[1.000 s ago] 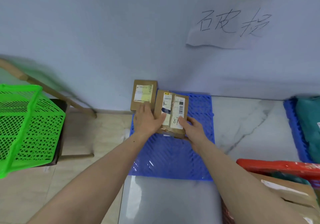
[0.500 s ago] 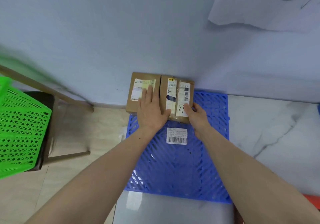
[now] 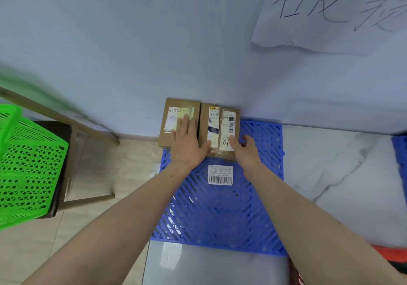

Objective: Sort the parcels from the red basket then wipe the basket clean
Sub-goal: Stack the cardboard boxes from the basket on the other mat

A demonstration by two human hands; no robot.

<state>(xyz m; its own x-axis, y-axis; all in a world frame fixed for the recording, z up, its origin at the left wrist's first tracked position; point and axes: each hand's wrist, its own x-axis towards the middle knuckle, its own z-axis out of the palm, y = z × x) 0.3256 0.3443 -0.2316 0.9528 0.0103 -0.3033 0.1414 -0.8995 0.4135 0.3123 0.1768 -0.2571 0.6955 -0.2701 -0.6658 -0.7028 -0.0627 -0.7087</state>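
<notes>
Two brown cardboard parcels stand side by side against the wall at the far end of a blue plastic grid pallet (image 3: 220,214). The left parcel (image 3: 174,110) carries a white and yellow label. The right parcel (image 3: 222,121) has barcode labels and tape. My left hand (image 3: 187,143) lies flat across both, fingers spread. My right hand (image 3: 244,150) holds the right parcel's near right corner. A sliver of the red basket (image 3: 392,252) shows at the bottom right edge.
A green mesh basket (image 3: 26,170) sits on a dark stool (image 3: 63,152) at the left. A white barcode sticker (image 3: 220,174) lies on the pallet. A paper sign (image 3: 330,13) hangs on the wall. Another blue pallet (image 3: 400,152) edges in at the right.
Both hands pushed the right parcel away from me until it stands against the wall next to the left parcel. The view has moved closer and tilted down.
</notes>
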